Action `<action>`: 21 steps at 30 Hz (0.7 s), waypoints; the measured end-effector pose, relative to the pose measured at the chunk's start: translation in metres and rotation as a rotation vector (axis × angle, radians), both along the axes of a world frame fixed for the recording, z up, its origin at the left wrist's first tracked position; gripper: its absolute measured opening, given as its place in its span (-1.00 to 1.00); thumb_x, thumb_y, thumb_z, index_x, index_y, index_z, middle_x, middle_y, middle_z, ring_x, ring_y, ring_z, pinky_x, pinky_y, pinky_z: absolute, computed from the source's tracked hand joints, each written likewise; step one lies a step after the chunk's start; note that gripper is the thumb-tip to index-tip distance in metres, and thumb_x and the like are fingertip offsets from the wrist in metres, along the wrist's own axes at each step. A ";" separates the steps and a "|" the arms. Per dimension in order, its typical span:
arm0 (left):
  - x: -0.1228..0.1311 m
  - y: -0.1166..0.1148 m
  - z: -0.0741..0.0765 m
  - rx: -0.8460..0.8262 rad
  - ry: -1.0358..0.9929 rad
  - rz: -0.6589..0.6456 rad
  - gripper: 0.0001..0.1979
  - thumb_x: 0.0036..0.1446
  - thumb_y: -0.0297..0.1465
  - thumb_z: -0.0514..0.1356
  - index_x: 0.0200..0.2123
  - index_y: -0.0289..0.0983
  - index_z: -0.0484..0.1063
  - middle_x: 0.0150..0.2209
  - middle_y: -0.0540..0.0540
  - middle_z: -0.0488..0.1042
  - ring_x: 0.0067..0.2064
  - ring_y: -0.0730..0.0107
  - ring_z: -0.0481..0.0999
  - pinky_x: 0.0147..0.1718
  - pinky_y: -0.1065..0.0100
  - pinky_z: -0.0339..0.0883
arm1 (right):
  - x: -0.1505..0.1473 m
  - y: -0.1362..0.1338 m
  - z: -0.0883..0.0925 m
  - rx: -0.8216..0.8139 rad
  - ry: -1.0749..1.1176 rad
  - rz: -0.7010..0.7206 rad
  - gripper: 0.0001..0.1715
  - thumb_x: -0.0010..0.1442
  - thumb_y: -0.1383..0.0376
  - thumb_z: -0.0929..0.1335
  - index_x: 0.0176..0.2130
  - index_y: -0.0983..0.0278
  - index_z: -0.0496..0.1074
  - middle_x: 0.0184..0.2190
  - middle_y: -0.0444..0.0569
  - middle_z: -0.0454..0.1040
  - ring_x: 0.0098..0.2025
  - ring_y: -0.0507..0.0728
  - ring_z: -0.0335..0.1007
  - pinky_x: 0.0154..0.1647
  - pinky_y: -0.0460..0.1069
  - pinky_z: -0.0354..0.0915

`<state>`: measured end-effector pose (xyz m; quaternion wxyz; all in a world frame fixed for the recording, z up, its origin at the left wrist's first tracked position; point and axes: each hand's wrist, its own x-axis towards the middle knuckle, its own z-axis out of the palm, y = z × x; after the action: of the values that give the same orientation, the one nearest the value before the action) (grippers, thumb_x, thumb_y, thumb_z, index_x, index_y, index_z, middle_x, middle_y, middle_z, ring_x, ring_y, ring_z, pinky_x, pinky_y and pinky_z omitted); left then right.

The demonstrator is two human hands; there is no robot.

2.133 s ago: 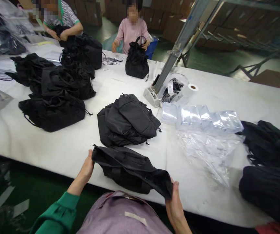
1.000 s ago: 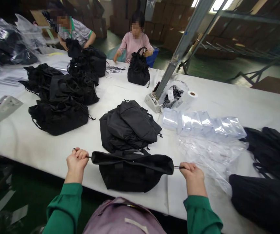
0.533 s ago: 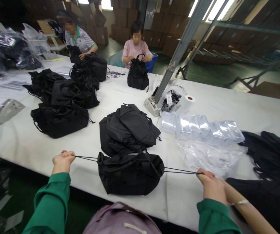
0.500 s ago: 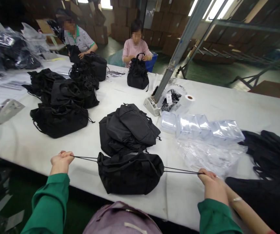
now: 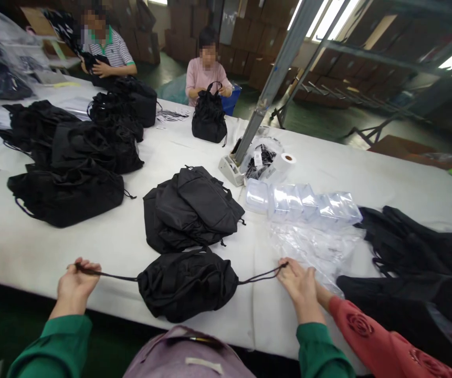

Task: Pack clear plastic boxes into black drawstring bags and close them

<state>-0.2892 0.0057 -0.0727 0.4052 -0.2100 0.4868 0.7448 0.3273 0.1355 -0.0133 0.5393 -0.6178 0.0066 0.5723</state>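
Note:
A black drawstring bag (image 5: pixel 186 283) lies cinched shut on the white table (image 5: pixel 139 152) close to the near edge. My left hand (image 5: pixel 76 286) grips the left cord (image 5: pixel 111 275) in closed fingers. My right hand (image 5: pixel 300 286) pinches the loop of the right cord (image 5: pixel 261 275). Both cords run out sideways from the bag's gathered mouth. A co-worker's forearm in a red sleeve (image 5: pixel 375 341) reaches in from the right, just beside my right hand.
A pile of flat black bags (image 5: pixel 192 210) lies behind the cinched one. Stuffed black bags (image 5: pixel 68 157) sit at the left, clear plastic bags (image 5: pixel 312 220) and black fabric (image 5: pixel 418 252) at the right. A tape dispenser (image 5: pixel 229 169) stands by a metal post (image 5: pixel 269 84). Two people work across the table.
The bag's mouth went from wide open to cinched shut as my hands pulled the cords apart. Both hands have since come back inward, slackening the cords. A red-sleeved arm has entered at the right.

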 end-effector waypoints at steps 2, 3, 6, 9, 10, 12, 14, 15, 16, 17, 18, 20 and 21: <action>0.012 -0.002 -0.007 -0.073 -0.016 -0.043 -0.71 0.29 -0.51 -0.17 -0.43 -0.27 0.24 -0.51 -0.01 0.35 -0.57 0.42 0.37 -0.58 0.36 0.35 | -0.024 -0.028 -0.014 -0.138 -0.052 0.143 -0.16 0.21 -0.33 0.06 0.03 0.26 0.31 0.05 0.20 0.36 0.12 0.20 0.32 0.07 0.18 0.27; 0.016 -0.006 -0.010 -0.126 -0.020 -0.061 -0.73 0.30 -0.48 -0.15 -0.40 -0.27 0.25 -0.42 -0.07 0.41 -0.50 0.36 0.44 -0.55 0.31 0.40 | -0.037 -0.044 -0.022 -0.199 -0.038 0.195 -0.14 0.19 -0.33 0.10 0.02 0.30 0.32 0.08 0.26 0.33 0.21 0.25 0.22 0.17 0.23 0.16; 0.031 -0.025 -0.016 -0.292 -0.045 -0.114 -0.80 0.33 -0.40 -0.07 -0.34 -0.27 0.25 -0.29 -0.17 0.44 -0.38 0.27 0.51 -0.51 0.23 0.45 | -0.074 -0.079 -0.039 -0.297 0.056 0.369 -0.12 0.22 -0.30 0.11 -0.09 0.39 0.45 0.07 0.35 0.35 0.28 0.34 0.11 0.26 0.29 -0.01; 0.056 -0.040 -0.017 -0.377 -0.092 -0.181 -0.90 0.27 -0.36 0.10 -0.27 -0.26 0.23 -0.27 -0.17 0.43 -0.35 0.22 0.53 -0.49 0.19 0.48 | -0.103 -0.081 -0.037 -0.189 0.058 0.499 -0.14 0.18 -0.33 0.11 -0.09 0.26 0.51 0.04 0.16 0.44 0.23 0.27 0.20 0.18 0.15 0.13; 0.067 -0.041 -0.016 -0.364 -0.115 -0.211 -0.88 0.24 -0.35 0.14 -0.25 -0.26 0.24 -0.26 -0.18 0.44 -0.33 0.19 0.54 -0.47 0.17 0.50 | -0.111 -0.075 -0.033 -0.129 0.025 0.501 -0.18 0.14 -0.33 0.16 -0.09 0.23 0.51 0.03 0.09 0.46 0.20 0.24 0.23 0.11 0.10 0.18; 0.091 -0.039 -0.012 -0.270 -0.182 -0.283 -0.86 0.23 -0.36 0.15 -0.22 -0.32 0.30 -0.26 -0.22 0.45 -0.30 0.17 0.55 -0.42 0.17 0.53 | -0.125 -0.059 -0.022 -0.048 -0.070 0.466 -0.28 0.02 -0.26 0.34 -0.11 0.23 0.50 -0.02 0.03 0.50 0.11 0.23 0.31 -0.05 0.02 0.26; 0.113 -0.032 -0.008 -0.153 -0.236 -0.334 -0.83 0.26 -0.38 0.09 -0.22 -0.39 0.38 -0.31 -0.21 0.46 -0.33 0.24 0.54 -0.41 0.25 0.53 | -0.136 -0.044 -0.013 -0.031 -0.161 0.425 -0.28 -0.13 -0.12 0.48 -0.08 0.26 0.46 -0.13 0.03 0.54 0.00 0.22 0.38 -0.21 -0.02 0.27; 0.121 -0.027 -0.006 -0.109 -0.243 -0.338 -0.81 0.28 -0.40 0.07 -0.21 -0.40 0.42 -0.34 -0.18 0.45 -0.38 0.30 0.52 -0.44 0.31 0.51 | -0.141 -0.039 -0.010 -0.032 -0.191 0.416 -0.22 -0.18 -0.04 0.52 -0.03 0.26 0.42 -0.20 0.01 0.56 -0.06 0.21 0.41 -0.26 -0.03 0.26; 0.126 -0.023 -0.003 -0.084 -0.232 -0.323 -0.80 0.28 -0.42 0.06 -0.21 -0.39 0.44 -0.38 -0.14 0.44 -0.42 0.37 0.49 -0.47 0.37 0.48 | -0.144 -0.036 -0.007 -0.021 -0.216 0.412 -0.16 -0.22 0.02 0.54 0.02 0.27 0.39 -0.29 -0.01 0.56 -0.12 0.20 0.42 -0.30 -0.04 0.25; 0.130 -0.020 -0.001 -0.076 -0.207 -0.292 -0.81 0.28 -0.44 0.06 -0.22 -0.37 0.45 -0.41 -0.10 0.43 -0.46 0.42 0.46 -0.50 0.41 0.45 | -0.147 -0.034 -0.005 0.001 -0.248 0.404 -0.13 -0.24 0.06 0.55 0.04 0.28 0.36 -0.38 -0.06 0.54 -0.18 0.18 0.43 -0.32 -0.05 0.24; 0.132 -0.017 0.002 -0.063 -0.180 -0.256 -0.82 0.28 -0.45 0.06 -0.25 -0.34 0.46 -0.44 -0.06 0.42 -0.48 0.45 0.44 -0.51 0.44 0.42 | -0.150 -0.033 -0.004 0.037 -0.291 0.391 -0.14 -0.23 0.10 0.54 0.04 0.29 0.36 -0.45 -0.10 0.51 -0.24 0.16 0.42 -0.34 -0.06 0.23; 0.130 -0.012 0.008 -0.028 -0.134 -0.189 -0.82 0.28 -0.45 0.06 -0.32 -0.29 0.44 -0.46 -0.03 0.42 -0.48 0.44 0.43 -0.47 0.41 0.43 | -0.153 -0.033 0.000 0.128 -0.369 0.342 -0.29 -0.21 0.13 0.52 -0.06 0.32 0.43 -0.52 -0.16 0.44 -0.33 0.10 0.38 -0.37 -0.07 0.24; 0.129 -0.010 0.012 -0.004 -0.115 -0.165 -0.80 0.29 -0.44 0.05 -0.36 -0.28 0.42 -0.46 -0.04 0.42 -0.45 0.41 0.45 -0.42 0.36 0.45 | -0.155 -0.033 0.002 0.171 -0.371 0.312 -0.38 -0.20 0.14 0.51 -0.12 0.32 0.45 -0.54 -0.18 0.40 -0.37 0.07 0.35 -0.37 -0.08 0.26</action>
<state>-0.1605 -0.0041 -0.0604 0.4922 -0.2124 0.4799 0.6945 0.1726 0.1028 -0.0108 0.4869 -0.6577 -0.2362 0.5240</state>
